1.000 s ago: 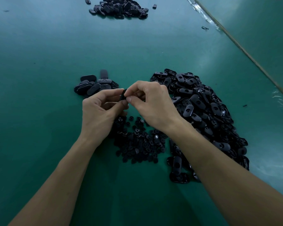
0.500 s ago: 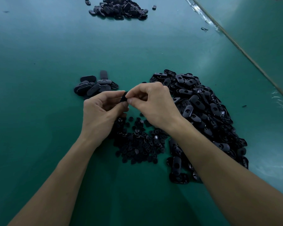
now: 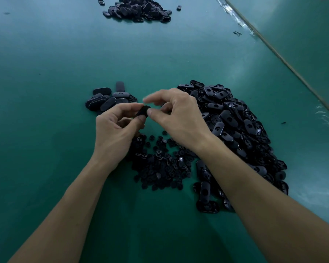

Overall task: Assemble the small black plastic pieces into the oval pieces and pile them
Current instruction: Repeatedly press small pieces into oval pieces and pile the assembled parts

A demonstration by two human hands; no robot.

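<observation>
Right hand (image 3: 180, 114) has loosened since half a second ago. Both hands were pinched tight on the part then; now the forefinger is lifted and blurred, other fingers loosely curled, and only the thumb tip touches the part.

Left hand (image 3: 114, 130) grips the oval piece (image 3: 143, 111) between thumb and forefinger, held up off the surface (image 3: 46, 73) between the two hands. Most of it is hidden by fingers, so I can't tell if the insert is seated. Looks like the press-in step is ending: left acts as the fixture, right thumb does the pushing.

Layout makes sense as a flow:
- unassembled ovals heap (image 3: 235, 126) on the right, beside the right forearm, easy reach for that hand
- small black pieces (image 3: 160, 168) spread near centre, right below the hands, touching the heap's near-left edge
- finished pile (image 3: 110, 100) just far-left of the left hand, so it only needs a short toss
- another pile (image 3: 139, 9) at the far edge, well apart, probably an earlier batch

Finished pile is small against the heap, so the job is at an early stage.

Next, by my guess: left drops the part onto the finished pile and right goes for a fresh oval. Risk is an insert only half seated getting piled.
</observation>
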